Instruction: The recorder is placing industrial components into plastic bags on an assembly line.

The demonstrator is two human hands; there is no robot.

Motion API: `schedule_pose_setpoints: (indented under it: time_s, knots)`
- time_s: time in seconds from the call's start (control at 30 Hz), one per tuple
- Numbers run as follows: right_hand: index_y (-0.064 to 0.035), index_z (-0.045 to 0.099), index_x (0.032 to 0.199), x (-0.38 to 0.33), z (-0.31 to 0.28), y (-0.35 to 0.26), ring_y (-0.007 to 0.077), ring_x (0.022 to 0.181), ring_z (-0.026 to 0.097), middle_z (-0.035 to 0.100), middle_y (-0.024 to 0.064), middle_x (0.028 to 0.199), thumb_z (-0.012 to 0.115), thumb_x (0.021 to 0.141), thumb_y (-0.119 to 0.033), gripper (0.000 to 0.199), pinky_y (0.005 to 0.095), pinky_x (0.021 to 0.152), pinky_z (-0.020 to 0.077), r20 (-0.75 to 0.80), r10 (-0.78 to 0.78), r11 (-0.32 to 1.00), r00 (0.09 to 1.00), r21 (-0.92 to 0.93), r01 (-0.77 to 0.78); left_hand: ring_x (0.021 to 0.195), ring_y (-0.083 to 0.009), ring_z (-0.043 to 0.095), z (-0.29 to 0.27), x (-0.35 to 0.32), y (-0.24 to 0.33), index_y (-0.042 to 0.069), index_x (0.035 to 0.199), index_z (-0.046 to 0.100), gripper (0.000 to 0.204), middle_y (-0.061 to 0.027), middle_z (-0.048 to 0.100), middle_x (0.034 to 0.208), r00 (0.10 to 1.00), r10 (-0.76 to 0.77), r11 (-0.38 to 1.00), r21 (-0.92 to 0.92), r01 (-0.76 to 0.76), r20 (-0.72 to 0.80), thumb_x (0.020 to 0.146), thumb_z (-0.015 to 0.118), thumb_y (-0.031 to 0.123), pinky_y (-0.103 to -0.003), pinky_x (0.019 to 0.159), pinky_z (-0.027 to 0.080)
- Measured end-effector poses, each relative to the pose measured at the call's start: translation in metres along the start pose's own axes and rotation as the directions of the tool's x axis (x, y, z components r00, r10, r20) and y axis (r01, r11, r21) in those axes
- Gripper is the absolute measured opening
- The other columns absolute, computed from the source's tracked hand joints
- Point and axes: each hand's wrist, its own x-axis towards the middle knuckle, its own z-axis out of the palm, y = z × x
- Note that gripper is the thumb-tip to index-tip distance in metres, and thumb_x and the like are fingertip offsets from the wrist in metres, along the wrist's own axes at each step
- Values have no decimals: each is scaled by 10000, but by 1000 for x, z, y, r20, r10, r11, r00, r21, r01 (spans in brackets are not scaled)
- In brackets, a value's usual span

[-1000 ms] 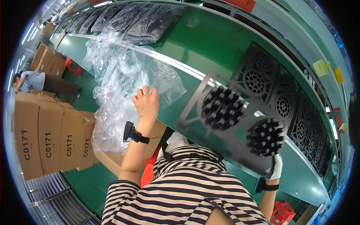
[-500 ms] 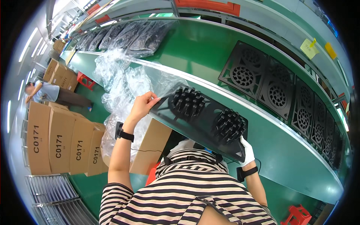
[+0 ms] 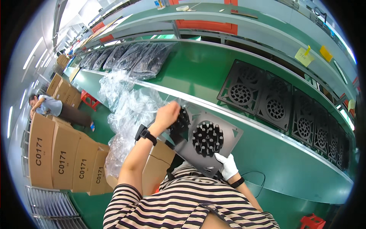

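A flat dark panel (image 3: pixel 232 133) with two round clusters of black pegs is held tilted in front of my body. My right hand (image 3: pixel 228 168), in a white glove, grips its near right edge, thumb on top beside the right-hand peg cluster (image 3: pixel 207 139). My bare left hand (image 3: pixel 167 114) is closed over the panel's left part, next to the other peg cluster (image 3: pixel 183 118), which it partly covers. What its fingers pinch is hidden. Crumpled clear plastic film (image 3: pixel 131 110) lies heaped just left of the panel, along the workbench edge.
On the green workbench (image 3: pixel 198 72), a row of dark cut-out panels (image 3: pixel 274 108) lies at right and plastic-wrapped pieces (image 3: pixel 152 61) at far left. Cardboard boxes (image 3: pixel 63 160) stand at left, near a red stool (image 3: pixel 89 100) and another person (image 3: pixel 57 108). A shelf (image 3: pixel 263 28) runs above.
The panel has turned and tilted, its top now looking matte grey. My left hand has moved right, from the corner over the panel. My right hand has shifted left, still gripping the edge.
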Motion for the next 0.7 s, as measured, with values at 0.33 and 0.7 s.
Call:
schedule_pose_setpoints:
  time_s: [0.33,0.7]
  knots:
    - [-47,544,1110,-11,12,-18,219,877,636,630,85,993,590,843,14,277,382,782,551,-155,-69,976,985,195,99,642,-367,600,-53,31,-4,71,907,530,105,-168,594,668,998,15,996,92,-20,59,894,543,174,-462,566,464]
    - [-58,485,1183,8,38,-26,242,930,632,597,93,1081,586,840,44,372,436,726,583,50,40,979,998,199,-49,698,-267,598,-30,62,57,80,832,530,136,-65,559,775,825,531,840,-249,-482,193,856,590,200,-379,566,481]
